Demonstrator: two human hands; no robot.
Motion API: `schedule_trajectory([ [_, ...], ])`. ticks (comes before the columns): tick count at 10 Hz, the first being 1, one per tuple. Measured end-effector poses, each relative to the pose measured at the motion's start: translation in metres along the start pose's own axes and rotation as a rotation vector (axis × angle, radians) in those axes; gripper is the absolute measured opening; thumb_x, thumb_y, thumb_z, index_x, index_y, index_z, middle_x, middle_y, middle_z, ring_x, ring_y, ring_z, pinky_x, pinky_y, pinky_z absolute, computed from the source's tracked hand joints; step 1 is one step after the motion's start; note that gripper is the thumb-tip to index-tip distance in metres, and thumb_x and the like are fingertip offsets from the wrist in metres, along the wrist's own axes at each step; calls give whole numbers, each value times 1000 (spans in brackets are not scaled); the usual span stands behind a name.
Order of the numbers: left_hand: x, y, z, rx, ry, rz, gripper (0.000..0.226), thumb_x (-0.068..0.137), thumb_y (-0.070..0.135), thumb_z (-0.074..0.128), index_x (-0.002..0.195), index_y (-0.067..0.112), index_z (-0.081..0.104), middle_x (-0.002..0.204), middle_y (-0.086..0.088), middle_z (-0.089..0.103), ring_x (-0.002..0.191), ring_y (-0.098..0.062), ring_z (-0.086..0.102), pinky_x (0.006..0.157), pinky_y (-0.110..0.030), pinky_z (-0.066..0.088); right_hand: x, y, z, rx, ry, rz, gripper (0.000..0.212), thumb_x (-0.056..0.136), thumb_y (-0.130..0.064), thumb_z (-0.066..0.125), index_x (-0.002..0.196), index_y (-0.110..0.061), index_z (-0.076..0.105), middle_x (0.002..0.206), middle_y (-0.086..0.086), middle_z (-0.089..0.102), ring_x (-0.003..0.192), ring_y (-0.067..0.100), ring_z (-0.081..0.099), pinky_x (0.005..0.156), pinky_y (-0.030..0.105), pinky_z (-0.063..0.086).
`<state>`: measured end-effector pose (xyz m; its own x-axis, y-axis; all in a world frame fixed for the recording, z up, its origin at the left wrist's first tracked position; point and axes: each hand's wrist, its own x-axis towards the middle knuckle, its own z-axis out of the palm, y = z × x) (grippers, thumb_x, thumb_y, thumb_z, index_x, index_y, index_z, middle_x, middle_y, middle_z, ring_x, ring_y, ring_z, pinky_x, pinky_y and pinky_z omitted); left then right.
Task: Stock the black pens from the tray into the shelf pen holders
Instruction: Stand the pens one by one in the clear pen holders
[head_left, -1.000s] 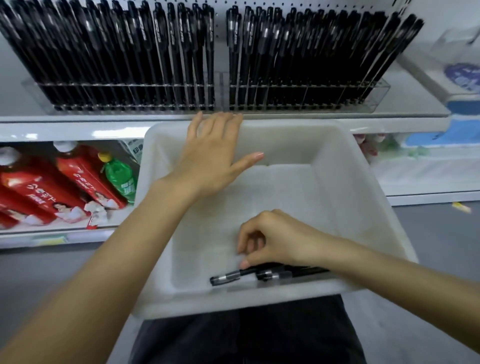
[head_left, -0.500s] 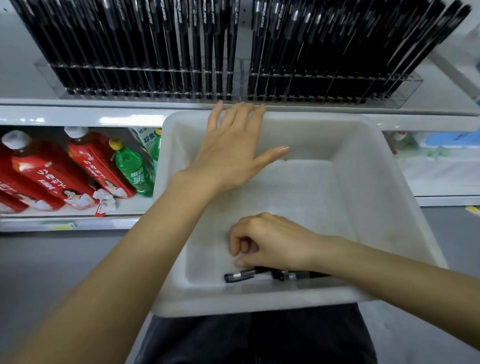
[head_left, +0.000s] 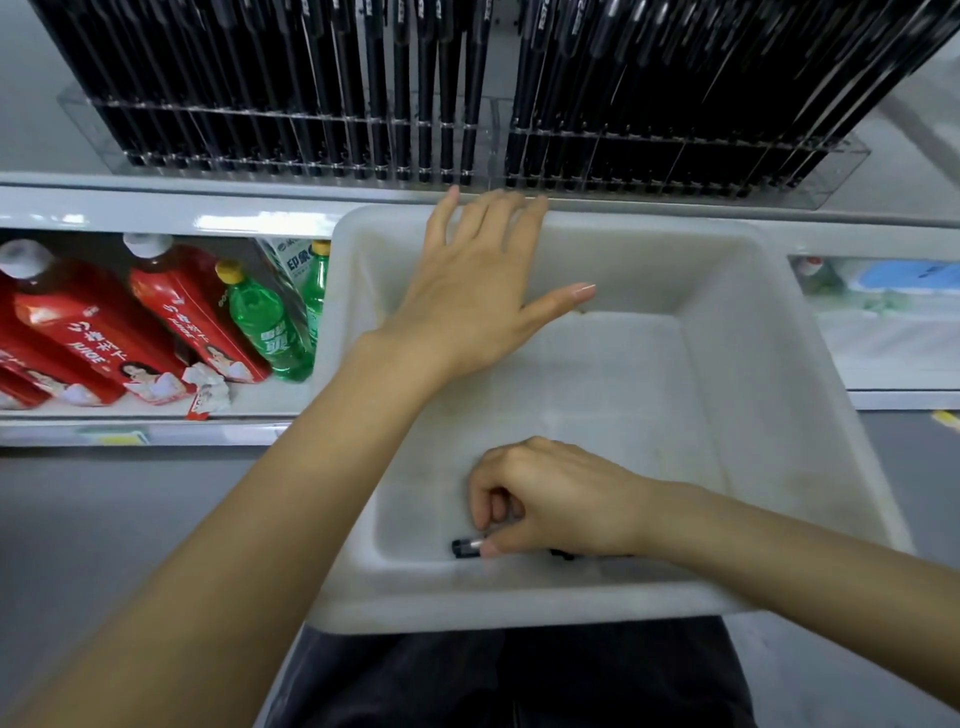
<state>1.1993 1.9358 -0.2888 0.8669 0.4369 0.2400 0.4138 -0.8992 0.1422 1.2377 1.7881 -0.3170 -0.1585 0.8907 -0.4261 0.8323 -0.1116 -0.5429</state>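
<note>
- Dark trousers (head_left: 519, 680) at the near edge, under the tray.
- White plastic tray (head_left: 519, 605) sits centre, its near rim over the lap and its far rim up against the shelf edge (head_left: 156, 205).
- Right hand (head_left: 566, 499) is low in the near end of the tray, knuckles up. Its fingers (head_left: 485, 512) are curled tight, and thumb and index pinch a black pen (head_left: 465, 548).
- That pen lies flat on the tray floor along the near wall. Only its left end, with a silver band, sticks out past the thumb.
- A second pen (head_left: 563, 554) shows as a dark sliver just right of it, mostly hidden under the hand.
- Grey floor (head_left: 104, 519) to the left of the tray.
- Left hand (head_left: 483, 296) is palm down over the far-left part of the tray, fingers (head_left: 498, 213) straight and slightly spread, thumb out to the right, holding nothing. The fingertips reach the far rim; cannot tell if they touch it.
- Lower shelf, left: red juice bottles (head_left: 78, 332) lying tilted, with green bottles (head_left: 265, 327) just right of them, beside the tray's left wall.
- Upper shelf, far: two clear pen holders (head_left: 831, 171) side by side, both packed with upright shelved pens (head_left: 363, 78), black, in dense rows.
</note>
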Motion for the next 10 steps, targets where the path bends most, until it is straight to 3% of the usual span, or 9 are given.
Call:
schedule_trajectory([
  [2,0,0,-1,-15,-3,-6,94,76,75,6,147,15,19,149,-4,27,141,-18,16,115,-41,-6,1,0,-4,-84,78,-16,14,86,-33,64,92,-21,60,91,-9,55,84,5,45,74,27,42],
  [5,0,2,-3,-53,-2,-22,92,76,73,6,146,16,24,146,-3,31,139,-17,19,116,-40,-5,-3,43,-29,21,463,183,10,80,-25,71,86,-24,63,84,-8,60,77,9,58,77,39,50],
  [6,0,2,-3,-55,0,-24,92,76,73,6,146,16,25,146,-2,32,138,-16,20,115,-39,-5,-5,45,-28,37,483,204,15,78,-31,74,88,-23,65,86,-8,61,79,9,58,78,37,50],
  [8,0,4,-3,-46,9,-33,91,77,73,6,146,16,25,146,-2,32,138,-16,20,115,-39,-5,-1,42,-26,42,418,196,21,74,-22,78,80,-23,58,83,-8,56,76,9,56,77,38,50],
  [10,4,-2,-9,-120,-1,-31,89,78,74,7,143,19,31,143,0,37,136,-15,24,114,-34,-1,-5,37,-36,17,429,180,14,85,-24,67,90,-21,54,90,-7,59,85,13,56,80,34,47],
])
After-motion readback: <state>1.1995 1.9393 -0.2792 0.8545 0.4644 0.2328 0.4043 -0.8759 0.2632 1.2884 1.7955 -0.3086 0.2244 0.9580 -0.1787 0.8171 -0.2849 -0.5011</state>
